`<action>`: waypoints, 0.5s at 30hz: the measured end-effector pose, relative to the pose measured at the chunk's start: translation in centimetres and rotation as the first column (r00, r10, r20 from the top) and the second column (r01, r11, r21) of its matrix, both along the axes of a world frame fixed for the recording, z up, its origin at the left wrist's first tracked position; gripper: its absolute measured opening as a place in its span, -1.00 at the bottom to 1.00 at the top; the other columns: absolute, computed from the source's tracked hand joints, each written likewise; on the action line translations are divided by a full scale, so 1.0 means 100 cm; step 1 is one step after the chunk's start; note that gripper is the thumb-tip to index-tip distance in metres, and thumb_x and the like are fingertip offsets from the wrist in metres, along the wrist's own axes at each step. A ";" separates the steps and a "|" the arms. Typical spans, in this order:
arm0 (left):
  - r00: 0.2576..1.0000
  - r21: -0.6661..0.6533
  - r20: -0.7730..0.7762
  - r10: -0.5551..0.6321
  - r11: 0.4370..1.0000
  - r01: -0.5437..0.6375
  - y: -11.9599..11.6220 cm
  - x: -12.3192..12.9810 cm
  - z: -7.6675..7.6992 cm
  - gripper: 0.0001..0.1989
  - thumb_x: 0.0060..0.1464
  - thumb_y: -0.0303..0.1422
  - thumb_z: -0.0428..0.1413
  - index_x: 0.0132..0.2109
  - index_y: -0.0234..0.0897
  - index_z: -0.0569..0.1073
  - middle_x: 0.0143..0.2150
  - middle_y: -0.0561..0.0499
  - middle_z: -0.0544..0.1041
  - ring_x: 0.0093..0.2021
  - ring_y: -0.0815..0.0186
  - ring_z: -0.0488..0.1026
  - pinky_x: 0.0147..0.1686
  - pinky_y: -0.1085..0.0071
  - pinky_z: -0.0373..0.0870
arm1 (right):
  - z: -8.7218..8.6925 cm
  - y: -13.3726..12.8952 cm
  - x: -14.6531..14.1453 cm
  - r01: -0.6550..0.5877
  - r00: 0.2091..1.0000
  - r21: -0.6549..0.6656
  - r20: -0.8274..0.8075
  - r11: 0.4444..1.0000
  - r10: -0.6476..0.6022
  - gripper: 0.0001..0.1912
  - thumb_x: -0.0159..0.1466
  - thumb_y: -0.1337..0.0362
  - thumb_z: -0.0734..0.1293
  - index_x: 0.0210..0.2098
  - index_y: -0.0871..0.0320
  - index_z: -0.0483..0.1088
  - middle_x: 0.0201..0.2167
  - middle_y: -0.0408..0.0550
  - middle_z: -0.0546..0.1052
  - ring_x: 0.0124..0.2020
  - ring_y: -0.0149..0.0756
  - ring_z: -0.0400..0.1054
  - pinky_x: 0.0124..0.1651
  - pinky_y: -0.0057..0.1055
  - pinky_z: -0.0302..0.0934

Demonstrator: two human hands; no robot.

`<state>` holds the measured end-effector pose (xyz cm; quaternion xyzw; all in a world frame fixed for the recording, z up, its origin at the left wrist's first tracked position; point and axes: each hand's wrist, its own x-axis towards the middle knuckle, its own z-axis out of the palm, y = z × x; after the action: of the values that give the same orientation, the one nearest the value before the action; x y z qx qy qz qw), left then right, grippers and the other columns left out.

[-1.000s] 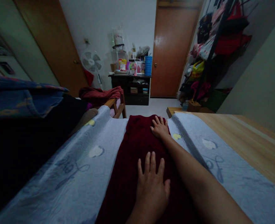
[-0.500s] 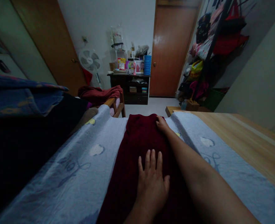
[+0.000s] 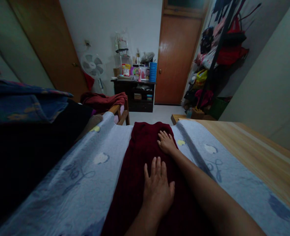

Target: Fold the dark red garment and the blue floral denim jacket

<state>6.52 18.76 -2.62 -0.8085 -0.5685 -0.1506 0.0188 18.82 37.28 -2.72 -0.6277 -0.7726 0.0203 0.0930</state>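
A dark red garment lies lengthwise over a light blue patterned sheet, its far end near the sheet's far edge. My left hand rests flat on the middle of the garment, fingers spread and pointing away from me. Farther off, my right hand lies on the garment close to its right edge, fingers apart. Neither hand grips the cloth.
Dark clothes and a floral blue cloth are piled at the left. Bare wood borders the sheet on the right. A wooden rail with a reddish cloth stands beyond the far left edge.
My right hand has let go of the garment's far right corner and moved nearer, its fingers now spread on the cloth. My left hand is almost where it was.
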 end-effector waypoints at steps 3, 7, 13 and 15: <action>1.000 0.002 0.003 -0.003 1.000 0.003 0.000 0.000 0.000 -0.35 0.23 -0.13 -0.14 0.37 -0.35 0.11 0.45 -0.18 -0.02 0.45 0.03 -0.20 0.34 -0.17 -0.20 | -0.001 0.008 0.001 0.024 1.000 -0.039 0.009 0.999 -0.023 -0.37 0.39 0.03 0.07 0.36 0.19 0.04 0.43 0.04 -0.07 0.44 -0.14 -0.29 0.39 -0.06 -0.37; 1.000 0.012 -0.009 0.005 1.000 -0.005 0.000 0.000 -0.001 -0.35 0.22 -0.15 -0.13 0.37 -0.34 0.11 0.45 -0.17 -0.02 0.45 0.02 -0.22 0.34 -0.18 -0.20 | 0.001 0.019 0.002 0.023 1.000 -0.066 0.012 0.998 -0.022 -0.33 0.39 -0.03 0.04 0.37 0.19 0.02 0.43 0.04 -0.08 0.44 -0.14 -0.28 0.39 -0.09 -0.37; 1.000 -0.006 -0.014 0.004 1.000 -0.004 0.000 0.000 0.001 -0.35 0.22 -0.15 -0.12 0.37 -0.34 0.11 0.45 -0.17 -0.03 0.45 0.01 -0.22 0.34 -0.18 -0.18 | 0.010 0.029 -0.008 0.082 0.997 -0.192 0.015 0.978 -0.080 -0.32 0.38 -0.04 0.06 0.36 0.22 0.03 0.43 0.08 -0.10 0.43 -0.03 -0.23 0.36 -0.06 -0.21; 1.000 -0.012 -0.006 0.002 1.000 -0.002 0.000 0.000 0.002 -0.35 0.22 -0.15 -0.12 0.37 -0.35 0.12 0.45 -0.17 -0.04 0.45 0.01 -0.22 0.34 -0.18 -0.18 | 0.011 0.032 -0.012 0.098 0.995 -0.209 0.012 0.973 -0.098 -0.33 0.38 -0.02 0.08 0.35 0.24 0.07 0.43 0.10 -0.07 0.42 0.02 -0.20 0.34 -0.03 -0.15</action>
<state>6.50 18.73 -2.43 -0.8086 -0.5700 -0.1449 0.0157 17.64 40.50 -1.62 -0.6715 -0.7342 0.0966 0.0267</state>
